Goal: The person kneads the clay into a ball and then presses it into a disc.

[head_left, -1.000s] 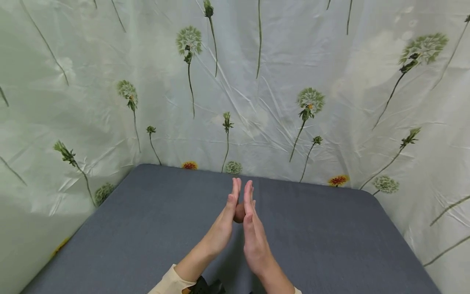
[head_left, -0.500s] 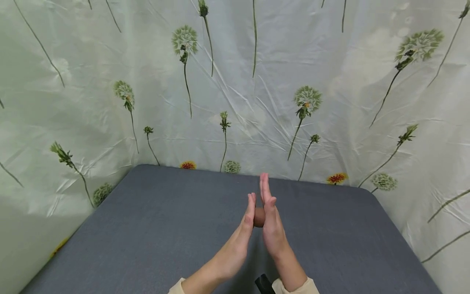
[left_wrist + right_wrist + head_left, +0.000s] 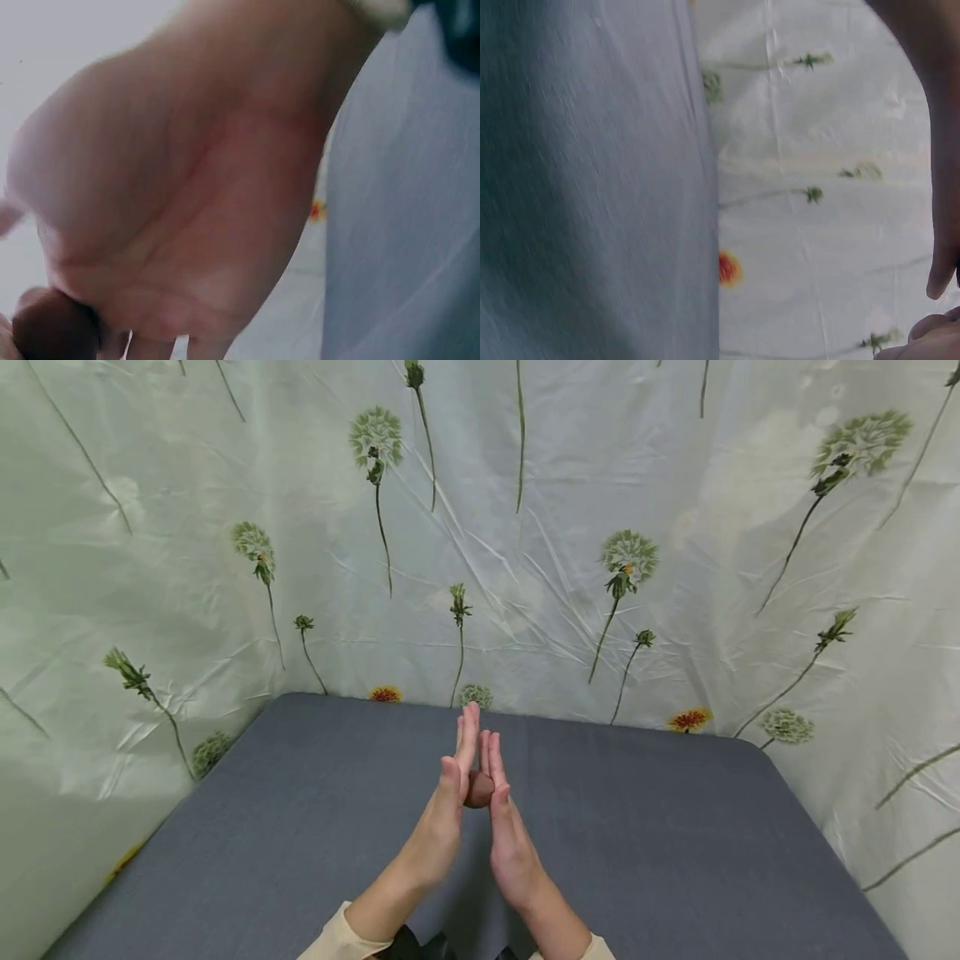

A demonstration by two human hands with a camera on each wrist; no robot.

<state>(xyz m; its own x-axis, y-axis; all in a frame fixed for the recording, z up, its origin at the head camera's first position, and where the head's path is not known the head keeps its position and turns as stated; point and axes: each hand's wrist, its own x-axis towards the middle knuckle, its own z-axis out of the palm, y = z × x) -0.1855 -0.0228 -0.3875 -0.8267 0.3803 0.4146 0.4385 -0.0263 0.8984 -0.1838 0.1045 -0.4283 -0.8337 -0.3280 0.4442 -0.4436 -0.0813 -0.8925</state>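
A brown clay ball (image 3: 479,790) is pressed between my two palms, above the table. My left hand (image 3: 433,839) lies along its left side with straight fingers, its fingertips reaching farther forward. On the other side, my right hand (image 3: 514,856) faces it, also straight-fingered, with its thumb pointing up. In the left wrist view the left palm (image 3: 187,202) fills the middle, and the dark ball (image 3: 56,328) shows near the base of the fingers. Only parts of the hands appear along the right edge of the right wrist view.
A dark grey cloth-covered table (image 3: 660,843) spreads beneath the hands. Behind it and at the sides hangs a pale, creased curtain (image 3: 540,585) printed with dandelions. Black wrist gear (image 3: 420,943) shows near the cream sleeves (image 3: 341,935).
Both hands shifted right, then back left, with the ball between them. Half a second ago the right hand reached farther forward; now the left does. The palms slide against each other.
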